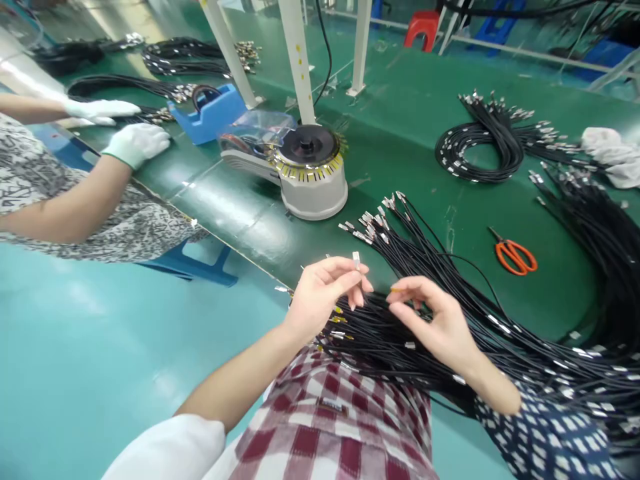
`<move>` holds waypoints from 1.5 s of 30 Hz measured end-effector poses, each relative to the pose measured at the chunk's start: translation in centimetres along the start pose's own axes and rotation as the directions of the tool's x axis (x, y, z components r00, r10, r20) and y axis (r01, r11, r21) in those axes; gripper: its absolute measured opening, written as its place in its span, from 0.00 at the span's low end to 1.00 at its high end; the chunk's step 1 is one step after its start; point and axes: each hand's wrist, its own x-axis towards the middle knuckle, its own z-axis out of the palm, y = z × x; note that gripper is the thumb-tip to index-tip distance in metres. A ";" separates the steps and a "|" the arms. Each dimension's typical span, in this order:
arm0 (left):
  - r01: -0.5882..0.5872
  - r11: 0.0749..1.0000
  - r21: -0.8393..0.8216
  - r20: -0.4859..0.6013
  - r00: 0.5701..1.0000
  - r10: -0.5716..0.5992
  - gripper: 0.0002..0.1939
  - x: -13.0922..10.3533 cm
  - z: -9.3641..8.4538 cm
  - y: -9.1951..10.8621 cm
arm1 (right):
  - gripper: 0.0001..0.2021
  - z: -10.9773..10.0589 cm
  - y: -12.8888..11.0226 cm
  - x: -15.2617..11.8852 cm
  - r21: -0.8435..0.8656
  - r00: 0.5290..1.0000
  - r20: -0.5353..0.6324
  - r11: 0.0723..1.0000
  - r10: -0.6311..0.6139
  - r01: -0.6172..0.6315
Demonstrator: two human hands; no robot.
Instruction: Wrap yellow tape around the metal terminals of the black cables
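My left hand [325, 293] is closed in a pinch on a black cable, just below its silver connector [356, 257], which points up. To its right, my right hand [437, 327] has thumb and forefinger nearly together, with a small yellow piece of tape [396, 290] at the fingertips. Beneath both hands, a bundle of black cables [380, 333] lies across my lap and the table edge, some ends carrying yellow tags. More black cables [425, 247] with silver ends spread over the table just beyond my hands.
A round tape dispenser [315, 193] with yellow strips around its rim stands ahead, beside a blue tape holder [215, 113]. Orange-handled scissors [515, 257] and a coiled cable bundle [480, 150] lie to the right. At left, a co-worker's gloved hands [135, 143] rest near other cables.
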 end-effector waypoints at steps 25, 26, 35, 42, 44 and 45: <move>0.046 0.967 0.252 0.023 0.998 -0.053 0.16 -1.7 -0.6 0.6 | 0.10 1.7 -3.2 3.4 0.439 0.955 0.197 0.851 0.221 -0.288; 0.048 0.966 0.253 0.023 0.998 -0.056 0.16 -1.8 -0.6 0.6 | 0.11 1.8 -3.2 3.4 0.443 0.955 0.198 0.849 0.221 -0.288; 0.041 0.967 0.251 0.017 0.999 -0.047 0.16 -1.9 -0.5 0.6 | 0.12 2.1 -3.4 3.2 0.463 0.957 0.186 0.840 0.221 -0.284; 0.038 0.962 0.271 0.014 0.999 -0.044 0.16 -1.9 -0.5 0.7 | 0.13 2.3 -3.5 3.1 0.465 0.958 0.169 0.838 0.233 -0.286; 0.036 0.960 0.278 0.019 0.999 -0.043 0.16 -1.9 -0.5 0.6 | 0.13 2.5 -3.5 3.0 0.482 0.961 0.159 0.832 0.224 -0.274; 0.032 0.959 0.281 0.022 0.999 -0.040 0.16 -1.9 -0.5 0.6 | 0.13 2.5 -3.5 3.0 0.491 0.963 0.158 0.829 0.217 -0.268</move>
